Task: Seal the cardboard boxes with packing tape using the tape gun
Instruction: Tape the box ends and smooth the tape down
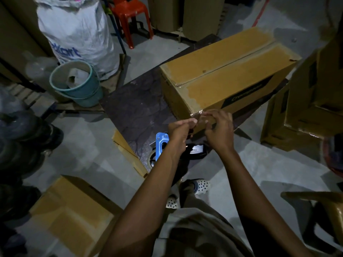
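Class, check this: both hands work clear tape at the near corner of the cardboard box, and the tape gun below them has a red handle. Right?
No. In the head view the tape gun has a blue handle, not red. The rest holds: the left hand and right hand work clear tape at the near corner of the cardboard box.

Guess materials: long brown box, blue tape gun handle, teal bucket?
Long brown box: matte cardboard, folded flaps, glossy clear tape on seams. Blue tape gun handle: looks like smooth moulded plastic. Teal round bucket: probably plastic, slight sheen, thin rim.
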